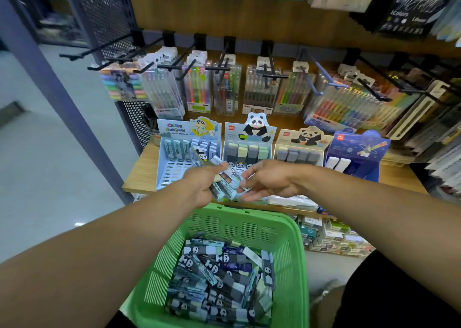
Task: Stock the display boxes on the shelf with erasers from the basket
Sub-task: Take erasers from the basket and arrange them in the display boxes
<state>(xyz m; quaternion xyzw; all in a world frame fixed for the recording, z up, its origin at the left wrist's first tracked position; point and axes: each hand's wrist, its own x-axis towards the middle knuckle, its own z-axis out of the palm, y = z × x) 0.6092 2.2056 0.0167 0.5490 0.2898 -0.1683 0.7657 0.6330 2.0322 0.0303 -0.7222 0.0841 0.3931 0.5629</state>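
Above the front edge of the wooden shelf (142, 170), both hands meet over a fanned bundle of erasers (224, 183). Left hand (203, 185) grips the bundle, fingers and thumb curled round several sleeved pieces that stick out toward the shelf's back. Right hand (269, 180) reaches in from the right, fingers loosely spread and fairly straight, tips touching or just beside the bundle's right side; cannot tell whether it actually pinches one. Four display boxes stand in a row on the shelf behind the hands: cartoon box (174, 130) at the left end, partly filled along its back row; tall panda box (250, 133) next, holding grey and pale green blocks; low panda box (299, 140) with grey blocks; blue space box (354, 148) toward the right end, with two white erasers at its left side. Green basket (294, 253) sits below the shelf's front edge, nearest the camera, with a loose heap of panda-print and dark blue erasers on its floor. Pen packs (224, 88) hang from black hooks above the shelf's back.
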